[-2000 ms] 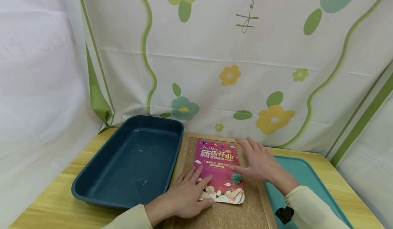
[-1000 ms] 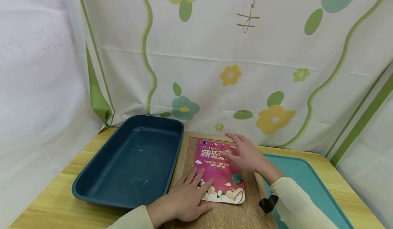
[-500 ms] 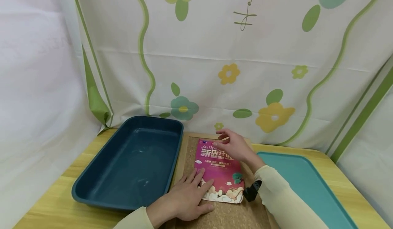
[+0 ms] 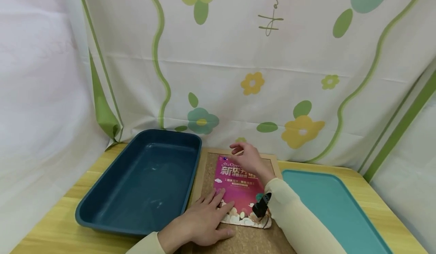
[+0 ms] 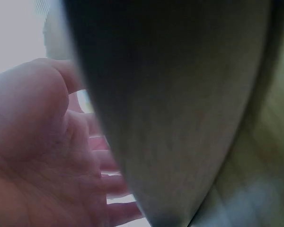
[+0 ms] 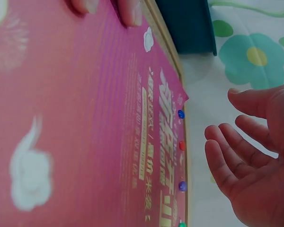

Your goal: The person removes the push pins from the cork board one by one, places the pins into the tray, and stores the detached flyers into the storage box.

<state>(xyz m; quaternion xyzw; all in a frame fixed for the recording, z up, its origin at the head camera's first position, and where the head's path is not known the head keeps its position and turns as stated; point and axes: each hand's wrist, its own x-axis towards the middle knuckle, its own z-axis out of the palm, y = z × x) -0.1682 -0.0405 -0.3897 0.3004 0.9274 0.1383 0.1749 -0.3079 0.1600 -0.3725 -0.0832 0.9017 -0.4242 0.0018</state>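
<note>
poster [image 4: 242, 194], magenta with gold lettering [image 4: 226, 170], lies under spread left fingers [image 4: 218, 197], right fingers [image 6: 223, 166] loosely curled, empty.

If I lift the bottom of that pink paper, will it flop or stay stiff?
The pink paper would probably bend, since it looks thin. Its top would likely stay put: what look like coloured pins line that edge on the cork board. The left hand rests on its lower left, so that corner might not lift easily.
</note>
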